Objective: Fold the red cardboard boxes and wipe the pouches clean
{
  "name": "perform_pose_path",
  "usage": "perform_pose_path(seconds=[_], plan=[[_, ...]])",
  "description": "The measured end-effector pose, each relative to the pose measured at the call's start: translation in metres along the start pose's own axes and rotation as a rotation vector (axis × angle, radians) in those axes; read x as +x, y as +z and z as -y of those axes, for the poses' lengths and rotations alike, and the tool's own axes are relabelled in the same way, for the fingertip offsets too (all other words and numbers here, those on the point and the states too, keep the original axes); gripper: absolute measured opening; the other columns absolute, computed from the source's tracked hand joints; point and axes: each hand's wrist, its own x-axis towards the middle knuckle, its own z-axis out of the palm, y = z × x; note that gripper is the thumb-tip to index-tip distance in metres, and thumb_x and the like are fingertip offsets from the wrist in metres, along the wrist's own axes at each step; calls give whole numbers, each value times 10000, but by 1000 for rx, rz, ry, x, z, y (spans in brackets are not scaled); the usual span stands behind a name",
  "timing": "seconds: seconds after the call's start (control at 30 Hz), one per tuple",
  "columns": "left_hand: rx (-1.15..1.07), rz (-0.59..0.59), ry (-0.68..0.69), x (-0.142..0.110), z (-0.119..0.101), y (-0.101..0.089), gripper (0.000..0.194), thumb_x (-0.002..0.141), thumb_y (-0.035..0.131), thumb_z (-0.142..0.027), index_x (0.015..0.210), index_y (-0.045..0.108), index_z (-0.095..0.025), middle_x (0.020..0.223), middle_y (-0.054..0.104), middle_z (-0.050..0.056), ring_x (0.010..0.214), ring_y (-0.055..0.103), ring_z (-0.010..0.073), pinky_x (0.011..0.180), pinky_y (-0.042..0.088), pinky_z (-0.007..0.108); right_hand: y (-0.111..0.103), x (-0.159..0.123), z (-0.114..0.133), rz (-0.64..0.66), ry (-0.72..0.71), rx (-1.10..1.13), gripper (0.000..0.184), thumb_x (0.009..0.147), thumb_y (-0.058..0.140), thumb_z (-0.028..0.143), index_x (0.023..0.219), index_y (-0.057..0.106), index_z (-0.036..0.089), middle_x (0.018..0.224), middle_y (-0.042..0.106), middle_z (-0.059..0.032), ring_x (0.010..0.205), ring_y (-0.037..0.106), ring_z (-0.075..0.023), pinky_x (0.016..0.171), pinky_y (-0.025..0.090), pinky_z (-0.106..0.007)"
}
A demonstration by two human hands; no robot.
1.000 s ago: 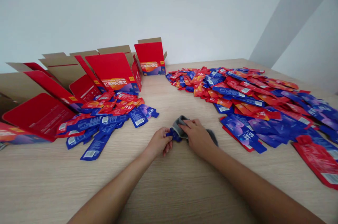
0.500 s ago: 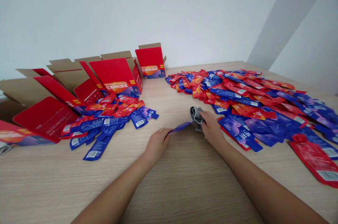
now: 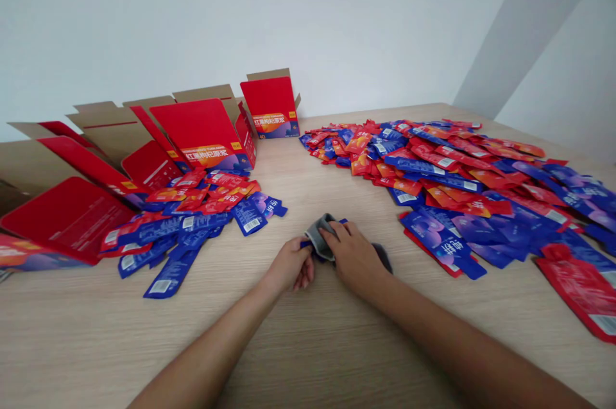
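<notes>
In the middle of the table, my left hand (image 3: 291, 265) pinches one end of a blue pouch (image 3: 306, 243), most of which is hidden. My right hand (image 3: 355, 257) is closed on a grey cloth (image 3: 321, 229) and presses it over that pouch. Part of the cloth hangs out at the right of the wrist. Left of my hands lies a smaller heap of blue and red pouches (image 3: 192, 223). A far larger heap of such pouches (image 3: 433, 171) spreads over the right of the table.
Several open red cartons with raised flaps line the left and back, among them a front-facing carton (image 3: 202, 133) and a separate carton (image 3: 269, 104) by the wall. A red pouch (image 3: 577, 287) lies near the right edge. Bare wood table (image 3: 308, 345) shows before me.
My right hand has moved left with the grey cloth, from the pouch's far end to close by my left hand. My left hand still pinches the pouch. The view has shifted slightly.
</notes>
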Motion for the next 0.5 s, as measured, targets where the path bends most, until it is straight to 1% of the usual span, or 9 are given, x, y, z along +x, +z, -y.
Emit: perform_pose_path(seconds=[0.07,0.13,0.17,0.23,0.3,0.37,0.43,0.5], plan=[[-29,16,-2,-1,-1,-1,179,763,414,-285,900,451,-176,363,515,-60,237,407,93,258,236,139,-3,2,-20,7,96,-55,465,794,418,64,1240,538,122,1239,516,-147,1006,433,-283,835,419,-372],[-40,15,-7,-1,-2,-2,188,767,413,-293,912,440,-175,361,512,-64,237,404,90,260,240,135,-5,0,-30,2,155,-78,464,778,436,60,1225,550,110,1207,532,-154,983,438,-284,838,414,-372],[-38,17,-13,-1,-2,-2,187,766,414,-291,910,439,-175,361,514,-62,238,405,91,261,244,136,-6,-1,-29,-10,153,-71,470,775,442,60,1230,546,111,1203,534,-152,983,438,-281,850,408,-371],[-21,18,-23,-1,-3,-1,166,756,418,-270,883,458,-170,363,520,-55,238,409,90,263,249,140,-4,-4,-15,-36,82,-33,487,782,442,68,1259,522,127,1221,522,-141,1004,433,-273,880,396,-368],[7,0,-27,-1,-3,-1,107,739,417,-233,781,485,-161,355,514,-40,238,415,88,263,249,145,-2,-5,6,-32,-24,-1,492,802,428,84,1287,494,141,1252,504,-132,1028,426,-271,889,395,-370],[19,-19,-25,-1,-3,-1,96,725,406,-197,675,480,-161,351,510,-26,239,419,83,260,247,148,0,-4,20,1,-80,2,483,819,411,98,1294,486,151,1263,497,-127,1030,426,-276,851,415,-373],[-7,-13,-20,-1,-3,-2,105,735,398,-197,678,479,-165,354,514,-27,237,415,85,252,241,149,-1,-2,19,21,-44,-27,473,822,403,92,1283,495,151,1249,505,-131,1020,430,-277,811,428,-363],[-55,3,-13,-2,-3,-3,95,750,409,-224,737,486,-170,353,514,-38,231,403,89,243,234,150,-3,0,3,34,53,-83,458,806,429,82,1250,523,145,1216,519,-144,1002,437,-274,795,428,-352]])
